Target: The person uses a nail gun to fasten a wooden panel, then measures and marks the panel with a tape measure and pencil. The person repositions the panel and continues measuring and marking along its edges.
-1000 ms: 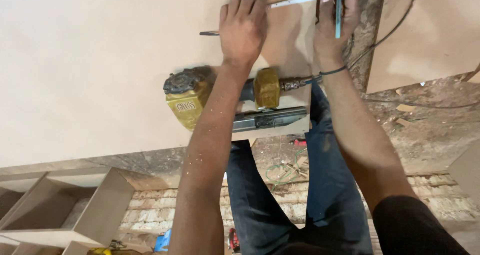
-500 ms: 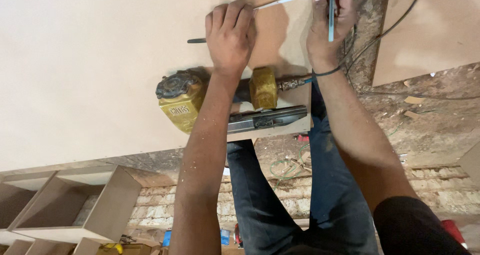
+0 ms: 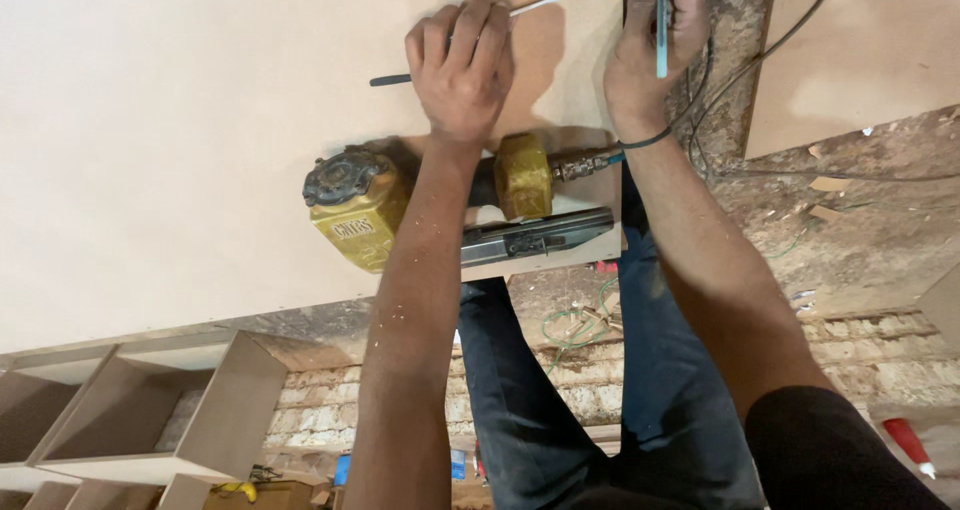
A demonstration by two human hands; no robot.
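Slim metal ruler with a dark end [image 3: 470, 32]: lies flat on the large pale beige board [image 3: 180, 130], pinned under the left hand [image 3: 462, 65]. Its dark tip juts out past the fingers on one side; its bright strip runs on from under the hand toward the right hand [image 3: 650, 45].

Left hand: pressed palm-down, fingers together, flat on the ruler rather than curled around it.

Right hand: closed round a thin light-blue pencil [image 3: 661, 25], held upright in the fingers, just beside the ruler's bright end, at the board's edge.

Yellow pneumatic nail gun with a dark round cap and grey magazine [image 3: 360, 210]: rests on the board just behind the left wrist, the forearm crossing over it. Its brass hose fitting [image 3: 585, 162] points toward the right wrist.

Dark cables [image 3: 760, 40]: trail over the rough floor beyond the right hand.

Open beige shelf unit [image 3: 130, 410]: well apart, below the left elbow.
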